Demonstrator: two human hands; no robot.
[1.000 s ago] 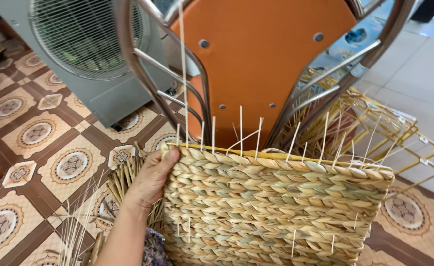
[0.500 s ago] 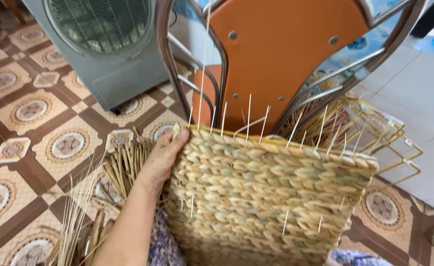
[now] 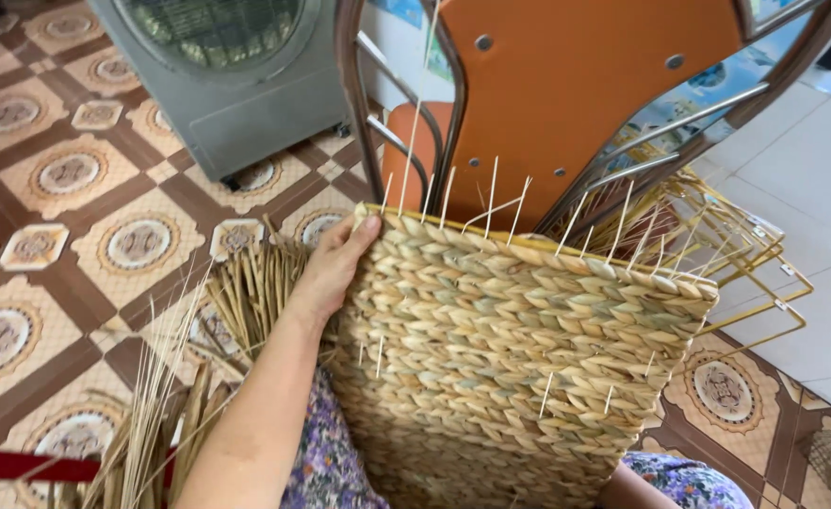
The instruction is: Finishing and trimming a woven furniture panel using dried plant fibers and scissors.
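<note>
A woven straw basket (image 3: 519, 349) stands on edge in front of me, its flat plaited side facing me and thin pale stalks sticking up from its top rim. My left hand (image 3: 335, 269) grips the basket's upper left corner, fingers curled over the rim. My right hand is hidden behind or below the basket; only a bit of forearm (image 3: 627, 490) shows at the bottom edge.
An orange chair (image 3: 576, 94) with a metal frame stands right behind the basket. Yellow wire frames (image 3: 745, 254) lie to the right. Loose straw bundles (image 3: 199, 358) lie on the patterned tile floor at left. A grey fan unit (image 3: 227, 75) stands at the back left.
The view has shifted and closed in on the basket. My left hand slid up along the left edge to the top corner.
</note>
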